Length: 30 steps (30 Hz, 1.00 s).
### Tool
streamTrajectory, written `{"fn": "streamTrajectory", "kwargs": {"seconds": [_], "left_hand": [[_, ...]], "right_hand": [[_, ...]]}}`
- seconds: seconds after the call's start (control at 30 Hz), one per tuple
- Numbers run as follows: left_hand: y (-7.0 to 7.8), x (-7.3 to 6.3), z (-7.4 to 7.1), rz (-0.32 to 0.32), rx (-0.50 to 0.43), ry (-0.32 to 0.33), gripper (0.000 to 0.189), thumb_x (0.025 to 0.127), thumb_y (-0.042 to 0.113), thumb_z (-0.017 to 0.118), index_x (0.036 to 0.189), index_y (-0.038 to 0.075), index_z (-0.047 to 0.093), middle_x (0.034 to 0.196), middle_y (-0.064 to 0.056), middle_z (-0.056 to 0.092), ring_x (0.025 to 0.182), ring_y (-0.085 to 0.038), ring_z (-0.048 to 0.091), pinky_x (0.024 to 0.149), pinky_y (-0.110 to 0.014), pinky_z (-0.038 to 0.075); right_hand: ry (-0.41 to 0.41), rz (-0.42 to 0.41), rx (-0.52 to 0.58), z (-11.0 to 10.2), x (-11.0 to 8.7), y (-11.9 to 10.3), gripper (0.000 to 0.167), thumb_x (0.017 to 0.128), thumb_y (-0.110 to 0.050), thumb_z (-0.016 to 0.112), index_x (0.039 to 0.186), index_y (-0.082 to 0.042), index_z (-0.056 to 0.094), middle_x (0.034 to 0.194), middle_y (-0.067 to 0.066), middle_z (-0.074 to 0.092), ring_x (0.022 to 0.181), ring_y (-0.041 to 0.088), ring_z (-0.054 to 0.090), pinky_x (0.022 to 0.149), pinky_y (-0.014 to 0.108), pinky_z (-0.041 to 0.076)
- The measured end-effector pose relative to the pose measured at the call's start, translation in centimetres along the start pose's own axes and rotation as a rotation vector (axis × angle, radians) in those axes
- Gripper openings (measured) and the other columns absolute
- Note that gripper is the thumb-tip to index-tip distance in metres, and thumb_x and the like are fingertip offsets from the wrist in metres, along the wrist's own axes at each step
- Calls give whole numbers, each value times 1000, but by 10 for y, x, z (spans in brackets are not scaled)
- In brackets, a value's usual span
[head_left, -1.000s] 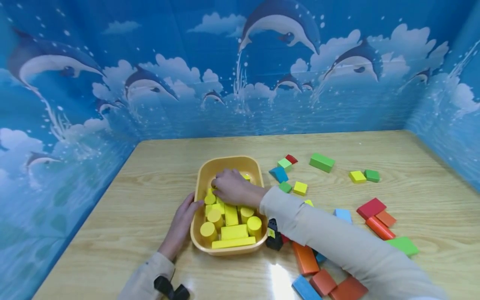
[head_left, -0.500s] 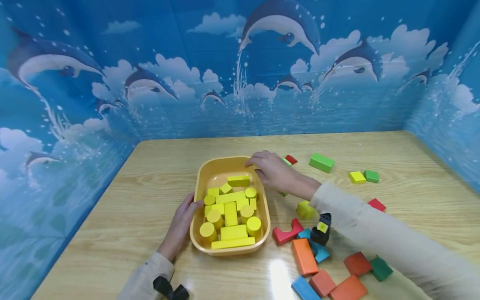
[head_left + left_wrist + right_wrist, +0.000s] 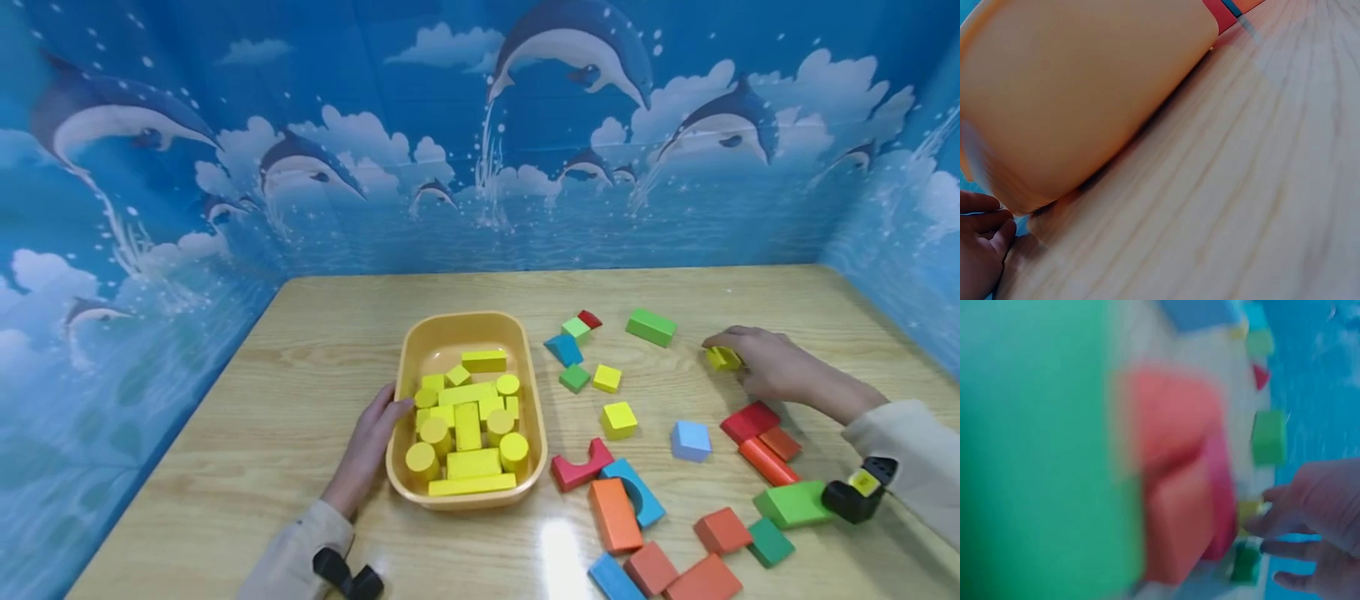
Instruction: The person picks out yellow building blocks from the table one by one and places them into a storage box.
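A yellow plastic tub (image 3: 459, 331) filled with yellow blocks (image 3: 468, 427) stands in the middle of the head view. My left hand (image 3: 369, 446) holds its left side, the thumb at the rim. In the left wrist view, the curled fingers of that hand lie against the outer wall of the tub (image 3: 1085, 94). Far to the right, my right hand (image 3: 776, 364) pinches a small yellow block (image 3: 723, 358) between its fingertips. The right wrist view shows the other fingers spread past this block (image 3: 1246, 515), beside a dark green block (image 3: 1246, 564).
Two yellow blocks (image 3: 618, 421) lie right of the tub. A red arch (image 3: 581, 469), a blue arch (image 3: 637, 493), an orange block (image 3: 617, 517) and a light blue cube (image 3: 691, 440) lie nearer. Red blocks (image 3: 750, 422) and a green block (image 3: 793, 504) lie under the right forearm. A dolphin backdrop (image 3: 480, 225) encloses the table.
My right hand has left the inside of the tub, crossed its right rim and travelled far right to the yellow block. My left hand stays at the tub's left side.
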<state>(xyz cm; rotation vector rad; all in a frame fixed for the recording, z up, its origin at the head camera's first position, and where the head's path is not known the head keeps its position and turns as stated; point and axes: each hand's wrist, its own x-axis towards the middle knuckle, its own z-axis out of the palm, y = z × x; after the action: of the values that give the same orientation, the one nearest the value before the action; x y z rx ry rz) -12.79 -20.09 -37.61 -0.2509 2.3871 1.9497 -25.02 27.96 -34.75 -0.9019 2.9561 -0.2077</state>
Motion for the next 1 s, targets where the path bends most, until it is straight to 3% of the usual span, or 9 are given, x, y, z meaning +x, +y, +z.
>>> {"fn": "streamTrajectory", "kwargs": {"seconds": [0.17,0.4,0.53,0.67,0.8,1.0], "left_hand": [[0,-2,-1,-12,9,2,54,98,29,45,146,5,38,146,-20,42,132,-34,42,110,-47,34],[-2,-1,-1,11,-10,-10,53,98,29,45,145,5,39,144,-21,44,129,-33,45,108,-46,36],[-1,-1,0,16,-8,-9,52,98,29,45,145,6,39,144,-21,44,129,-33,46,108,-45,37],[0,-1,0,11,-3,-6,53,98,28,45,145,5,39,144,-21,44,129,-33,46,108,-45,37],[0,-1,1,7,-1,-9,53,98,28,45,145,4,38,143,-22,44,129,-33,46,107,-45,38],[0,-1,1,7,-6,5,53,98,26,45,145,4,39,143,-23,44,128,-34,47,106,-45,39]], "right_hand": [[87,-27,-2,12,-16,17,38,74,7,72,111,3,65,107,27,63,94,45,60,73,57,52],[169,-40,25,15,-12,2,32,77,10,70,107,2,67,103,22,65,89,37,63,69,51,54],[197,-32,98,4,9,-29,34,81,8,68,114,2,65,108,21,64,96,36,62,76,52,54],[234,-82,155,-6,36,-70,33,84,8,66,116,-2,65,111,17,62,103,34,59,84,51,52],[257,-187,171,-11,57,-107,31,87,7,62,115,-6,67,108,12,59,95,27,57,78,42,54],[236,-306,238,-15,83,-157,38,89,10,54,121,-7,64,108,10,54,83,19,49,66,31,45]]}}
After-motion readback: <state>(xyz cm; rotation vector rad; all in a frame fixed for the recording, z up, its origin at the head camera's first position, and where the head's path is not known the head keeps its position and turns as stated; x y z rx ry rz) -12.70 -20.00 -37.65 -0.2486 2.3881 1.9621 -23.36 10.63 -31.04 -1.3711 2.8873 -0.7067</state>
